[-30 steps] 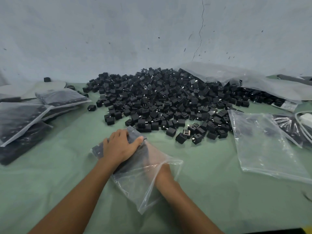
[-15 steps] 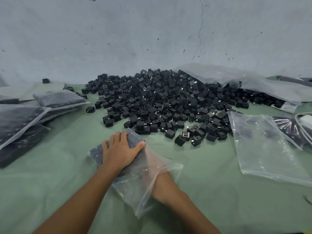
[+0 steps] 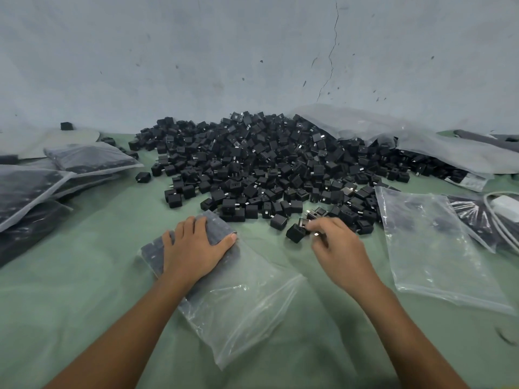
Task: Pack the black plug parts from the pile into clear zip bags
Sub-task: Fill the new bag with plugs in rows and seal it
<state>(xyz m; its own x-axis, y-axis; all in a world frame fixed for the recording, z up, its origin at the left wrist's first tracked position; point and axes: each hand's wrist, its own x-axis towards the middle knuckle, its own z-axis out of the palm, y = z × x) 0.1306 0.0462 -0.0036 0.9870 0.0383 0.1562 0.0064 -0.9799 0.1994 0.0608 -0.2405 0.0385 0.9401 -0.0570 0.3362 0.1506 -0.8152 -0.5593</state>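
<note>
My left grip (image 3: 193, 248) lies flat, fingers straight, pressing on the far end of a clear zip bag (image 3: 247, 304) on the green desk (image 3: 84, 290). Black plug parts packed in rows show through the bag under my palm, and its near end is slack. My right grip (image 3: 337, 248) is curled, its fingertips pinching a black plug part (image 3: 295, 233) at the near edge of the pile (image 3: 280, 164). An empty zip bag (image 3: 432, 248) lies to the right, and filled bags (image 3: 92, 158) are stacked to the left.
</note>
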